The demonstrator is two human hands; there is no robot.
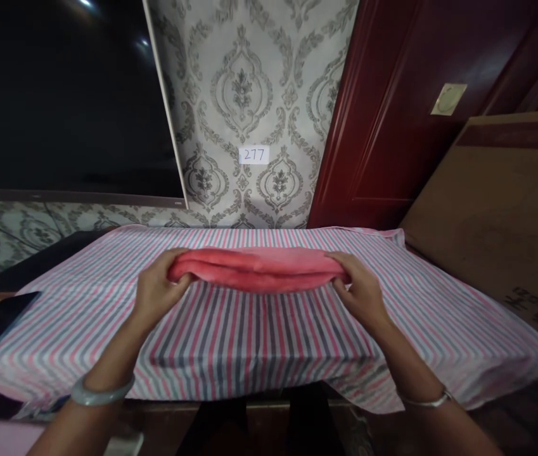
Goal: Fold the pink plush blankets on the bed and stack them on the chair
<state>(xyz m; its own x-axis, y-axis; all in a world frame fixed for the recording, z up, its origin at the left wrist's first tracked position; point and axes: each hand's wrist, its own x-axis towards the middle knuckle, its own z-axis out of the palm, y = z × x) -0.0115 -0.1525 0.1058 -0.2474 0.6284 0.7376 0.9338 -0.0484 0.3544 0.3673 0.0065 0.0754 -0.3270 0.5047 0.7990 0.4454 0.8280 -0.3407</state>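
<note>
A red and pink piece of soft cloth (pixel 259 271), folded into a long band, stretches between my two hands above the striped tablecloth (pixel 259 329). My left hand (pixel 160 282) grips its left end, thumb below and fingers on top. At the opposite end, my right hand (pixel 358 286) pinches the cloth in the same way. The band sags a little in the middle and shows a dark crease along its length. Its exact kind cannot be made out.
Behind the table is a patterned wall with a paper label (pixel 254 154) reading 277. A large dark television screen (pixel 69 101) stands at the left. On the right are a red door (pixel 383 95) and a big cardboard box (pixel 501 209). A dark flat object (pixel 0 323) lies at the left edge.
</note>
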